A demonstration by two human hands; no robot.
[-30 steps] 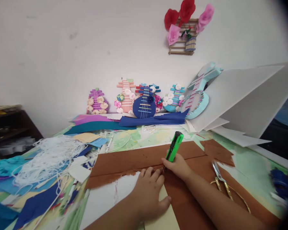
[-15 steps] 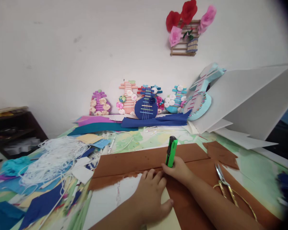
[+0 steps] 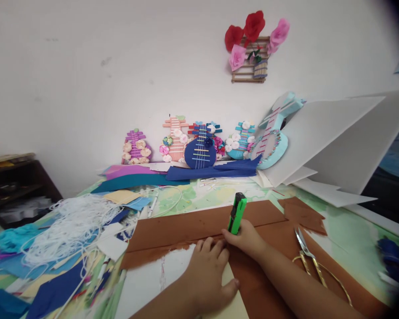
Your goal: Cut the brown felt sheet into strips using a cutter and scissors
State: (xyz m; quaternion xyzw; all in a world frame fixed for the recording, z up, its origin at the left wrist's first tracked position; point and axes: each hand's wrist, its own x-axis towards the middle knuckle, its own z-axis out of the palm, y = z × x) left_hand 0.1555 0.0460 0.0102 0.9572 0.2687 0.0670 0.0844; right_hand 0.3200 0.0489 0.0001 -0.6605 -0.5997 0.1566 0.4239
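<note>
My right hand (image 3: 244,238) grips a green and black utility knife (image 3: 237,213), its tip down on a brown foam sheet (image 3: 193,223). My left hand (image 3: 208,274) lies flat, fingers stretched, pressing a cream card (image 3: 231,305) against the brown sheet just left of the knife. A white board (image 3: 153,279) shows under the torn brown edge.
Gold-handled scissors (image 3: 307,257) lie on the brown sheet to the right. A tangle of white cord (image 3: 69,221) and blue paper scraps (image 3: 53,283) cover the left. Small decorated paper guitars (image 3: 199,144) line the wall; large white boards (image 3: 335,137) lean at right.
The knife has tilted from leaning right to more upright and shifted slightly left. My left hand stays pressed on the card. The view has drifted a little.
</note>
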